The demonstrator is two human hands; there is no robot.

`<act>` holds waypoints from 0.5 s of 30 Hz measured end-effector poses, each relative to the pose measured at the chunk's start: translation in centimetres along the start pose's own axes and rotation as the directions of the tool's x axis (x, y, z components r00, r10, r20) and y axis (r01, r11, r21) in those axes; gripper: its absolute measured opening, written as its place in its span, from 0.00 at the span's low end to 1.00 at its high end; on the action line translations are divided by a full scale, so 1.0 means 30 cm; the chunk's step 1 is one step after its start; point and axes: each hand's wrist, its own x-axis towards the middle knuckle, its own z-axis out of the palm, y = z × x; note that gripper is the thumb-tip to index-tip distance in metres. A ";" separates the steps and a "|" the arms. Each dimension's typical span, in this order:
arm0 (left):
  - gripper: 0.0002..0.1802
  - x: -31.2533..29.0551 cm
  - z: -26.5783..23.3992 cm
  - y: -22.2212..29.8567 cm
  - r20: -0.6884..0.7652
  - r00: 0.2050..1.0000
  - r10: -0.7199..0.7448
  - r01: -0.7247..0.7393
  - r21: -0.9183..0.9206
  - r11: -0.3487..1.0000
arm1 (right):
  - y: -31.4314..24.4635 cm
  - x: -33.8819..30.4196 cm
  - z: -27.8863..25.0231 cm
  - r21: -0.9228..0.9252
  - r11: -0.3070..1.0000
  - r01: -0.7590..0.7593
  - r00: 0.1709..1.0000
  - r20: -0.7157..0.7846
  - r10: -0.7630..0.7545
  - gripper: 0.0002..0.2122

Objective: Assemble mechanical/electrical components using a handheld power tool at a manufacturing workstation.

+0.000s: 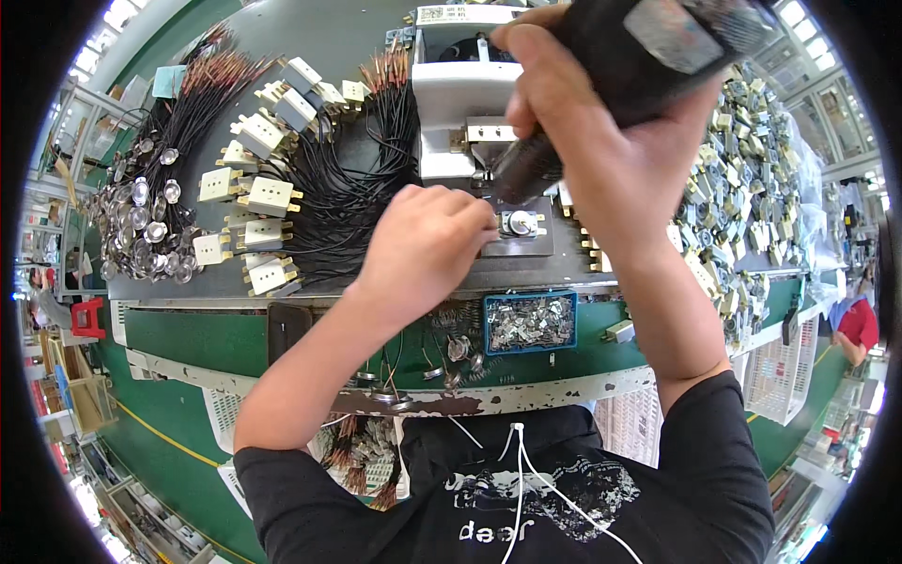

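Note:
My right hand (611, 155) is wrapped round a thick black handheld power tool (625, 66), probably a power screwdriver. Its narrower end points down and left, above a small metal fixture (521, 246) on the worktable. A thermostat-like part (520, 223) with a round silver centre and brass-coloured tabs sits on that fixture. Just left of it is my left hand (423, 235), fingers curled and pressed together at the fixture's edge. Whatever they pinch is hidden. Behind the fixture stands a pale grey machine (460, 99).
Black-wired cream blocks (271, 195) and wired silver discs (155, 211) lie to the left. A large pile of similar blocks (752, 179) covers the right side. Near the front edge sit a blue tray (487, 324) of small metal pieces and loose springs (484, 371).

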 end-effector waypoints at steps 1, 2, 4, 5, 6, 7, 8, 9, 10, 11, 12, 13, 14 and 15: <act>0.07 -0.010 0.020 0.010 0.044 0.999 0.001 -0.002 0.037 0.999 | -0.011 -0.004 -0.020 -0.075 0.997 -0.012 0.997 0.079 0.018 0.17; 0.07 -0.014 0.036 0.013 0.047 0.999 -0.001 0.000 0.032 1.000 | -0.037 -0.013 0.013 -0.068 0.997 -0.025 0.996 -0.092 0.019 0.09; 0.08 -0.012 0.060 0.019 0.040 0.999 0.024 -0.027 0.071 0.997 | -0.124 -0.021 -0.029 0.067 0.954 -0.292 0.956 0.019 0.291 0.09; 0.08 -0.004 0.064 0.019 0.038 0.999 0.031 -0.034 0.073 0.997 | -0.117 -0.028 -0.085 -0.018 0.947 -0.321 0.938 0.128 0.321 0.15; 0.08 0.003 0.066 0.022 0.041 0.998 0.039 -0.042 0.066 0.997 | -0.096 -0.037 -0.105 -0.024 0.947 -0.321 0.939 0.119 0.322 0.15; 0.07 0.007 0.065 0.022 0.043 0.998 0.039 -0.041 0.065 0.997 | -0.080 -0.035 -0.100 -0.040 0.990 -0.135 0.986 0.096 0.138 0.10; 0.06 0.009 0.065 0.022 0.044 0.998 0.039 -0.042 0.064 0.997 | -0.073 -0.032 -0.091 -0.062 0.996 0.056 0.996 0.076 -0.051 0.10; 0.06 0.005 0.072 0.017 0.048 0.998 0.044 -0.047 0.061 0.997 | -0.099 -0.039 -0.079 -0.062 0.998 0.033 0.999 0.014 -0.032 0.05; 0.06 -0.010 0.079 0.008 0.019 1.000 0.020 -0.020 0.024 0.999 | -0.079 -0.048 -0.081 -0.063 0.997 0.034 0.999 0.010 -0.033 0.05; 0.06 -0.023 0.086 -0.002 -0.008 1.000 -0.010 0.010 -0.013 1.000 | -0.030 -0.065 -0.090 -0.195 0.981 0.009 1.000 0.011 -0.007 0.05; 0.06 -0.033 0.086 -0.010 -0.006 1.000 -0.011 0.011 -0.012 1.000 | -0.002 -0.075 -0.093 -0.324 0.946 -0.015 1.000 0.009 0.019 0.04; 0.06 -0.032 0.084 -0.015 0.004 1.000 -0.015 0.015 -0.040 0.999 | -0.048 -0.071 -0.035 -0.022 0.999 -0.043 0.998 -0.039 0.042 0.05; 0.06 -0.029 0.085 -0.017 0.014 1.000 -0.019 0.020 -0.067 0.998 | 0.017 -0.071 -0.054 0.012 0.999 0.039 0.999 -0.020 -0.038 0.05; 0.06 -0.023 0.087 -0.016 0.011 1.000 -0.015 0.016 -0.070 0.997 | 0.000 -0.070 -0.056 -0.022 1.000 0.000 1.000 -0.009 0.000 0.06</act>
